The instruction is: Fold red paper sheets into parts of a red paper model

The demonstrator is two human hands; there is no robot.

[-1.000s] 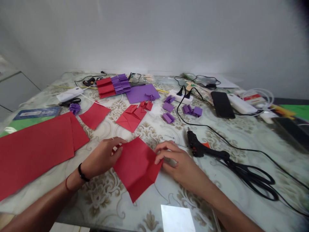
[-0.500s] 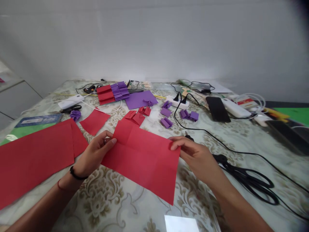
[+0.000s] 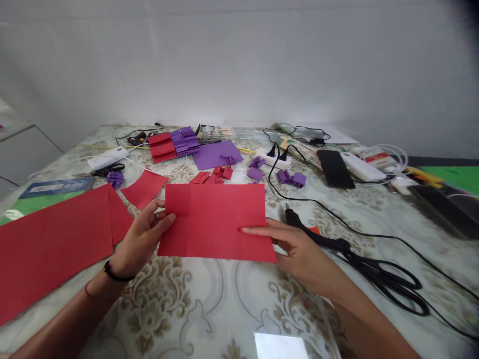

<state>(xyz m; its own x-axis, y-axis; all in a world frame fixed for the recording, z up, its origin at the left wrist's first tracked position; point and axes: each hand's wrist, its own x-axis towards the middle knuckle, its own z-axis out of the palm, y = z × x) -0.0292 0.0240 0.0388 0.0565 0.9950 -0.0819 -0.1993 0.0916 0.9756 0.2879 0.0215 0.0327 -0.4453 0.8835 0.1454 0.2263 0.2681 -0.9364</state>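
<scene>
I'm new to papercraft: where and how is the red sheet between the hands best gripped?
Pinch the red sheet by its short edges, left hand from the left, right hand from the right: it's thin and wide, so this should limit sagging.

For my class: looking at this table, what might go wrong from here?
1. The glue gun lies close to the right hand; a brush against its tip might burn if it is hot, which the picture cannot show.
2. The sheet is held between the right hand and left hand, so an uneven pull could crease it.
3. The scissors lie near the right forearm and might get knocked.
</scene>
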